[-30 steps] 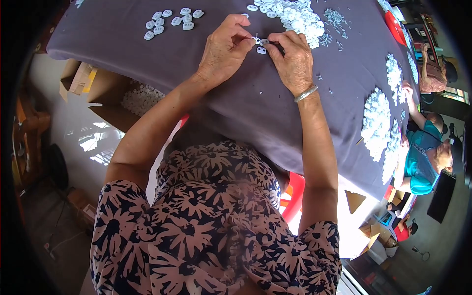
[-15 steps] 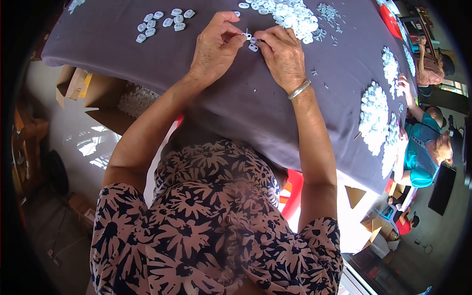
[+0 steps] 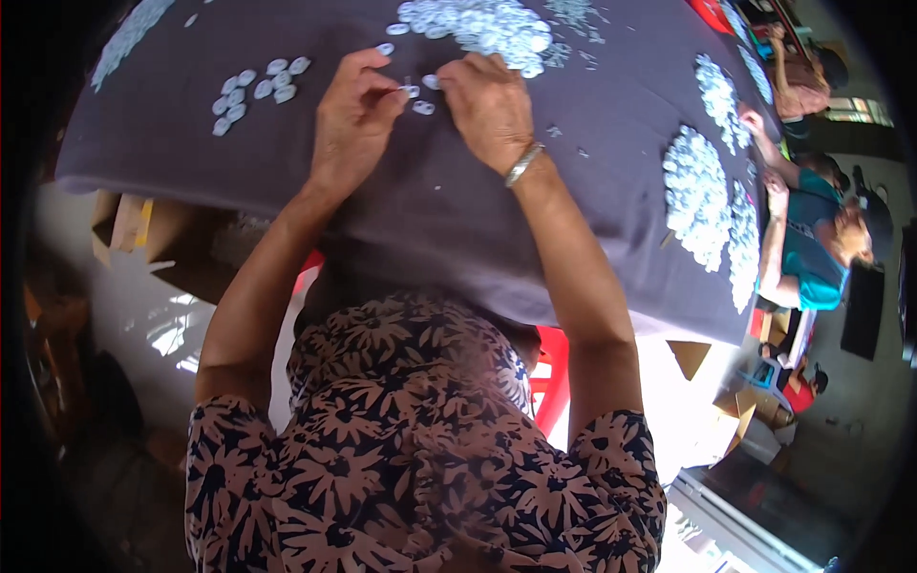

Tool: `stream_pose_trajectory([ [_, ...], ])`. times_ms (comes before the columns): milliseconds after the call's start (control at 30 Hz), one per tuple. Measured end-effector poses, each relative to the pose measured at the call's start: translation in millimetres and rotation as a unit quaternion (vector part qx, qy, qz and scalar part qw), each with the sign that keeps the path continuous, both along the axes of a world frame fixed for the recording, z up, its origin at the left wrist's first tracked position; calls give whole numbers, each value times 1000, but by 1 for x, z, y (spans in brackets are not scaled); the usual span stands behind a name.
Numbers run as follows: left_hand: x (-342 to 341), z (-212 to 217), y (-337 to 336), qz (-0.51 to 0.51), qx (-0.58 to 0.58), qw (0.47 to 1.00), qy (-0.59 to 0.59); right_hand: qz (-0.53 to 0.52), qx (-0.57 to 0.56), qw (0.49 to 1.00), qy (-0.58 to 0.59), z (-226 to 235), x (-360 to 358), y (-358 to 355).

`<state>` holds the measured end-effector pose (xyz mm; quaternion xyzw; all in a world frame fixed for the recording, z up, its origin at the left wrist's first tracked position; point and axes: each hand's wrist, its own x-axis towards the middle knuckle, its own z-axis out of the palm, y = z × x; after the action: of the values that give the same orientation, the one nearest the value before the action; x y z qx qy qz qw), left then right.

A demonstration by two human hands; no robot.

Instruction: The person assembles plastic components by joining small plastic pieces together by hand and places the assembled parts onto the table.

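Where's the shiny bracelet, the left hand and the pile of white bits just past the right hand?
Bracelet (image 3: 524, 165): head view, on the middle of its silvery band.
Left hand (image 3: 351, 116): head view, on the back of the hand.
Pile of white bits (image 3: 485, 29): head view, on the middle of the heap.

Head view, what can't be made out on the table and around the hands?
All in the head view:
White piece at the left hand: partly covered by that hand.
Right hand: turned back-up, hiding whether it grips anything.
White oval pile: cut by the upper edge.
Grey slivers: too small to identify.
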<state>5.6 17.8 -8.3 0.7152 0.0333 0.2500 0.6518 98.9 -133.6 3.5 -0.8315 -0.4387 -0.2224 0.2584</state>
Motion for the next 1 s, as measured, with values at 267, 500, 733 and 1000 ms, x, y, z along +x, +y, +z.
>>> stream_pose_trajectory([
  [267, 4, -5, 0, -1, 49, 999, 17, -110, 38, 993, -25, 4, 9, -13],
  [500, 2, -2, 3, 9, 6, 1000, 21, -141, 147, 978, 52, 14, 23, -41],
  [733, 1, -2, 3, 7, 4, 1000, 29, -32, 55, 995, 71, 18, 21, -53],
  [1000, 1, -2, 3, -5, 61, 998, 30, 4, -3, 999, 34, 15, 14, -47],
])
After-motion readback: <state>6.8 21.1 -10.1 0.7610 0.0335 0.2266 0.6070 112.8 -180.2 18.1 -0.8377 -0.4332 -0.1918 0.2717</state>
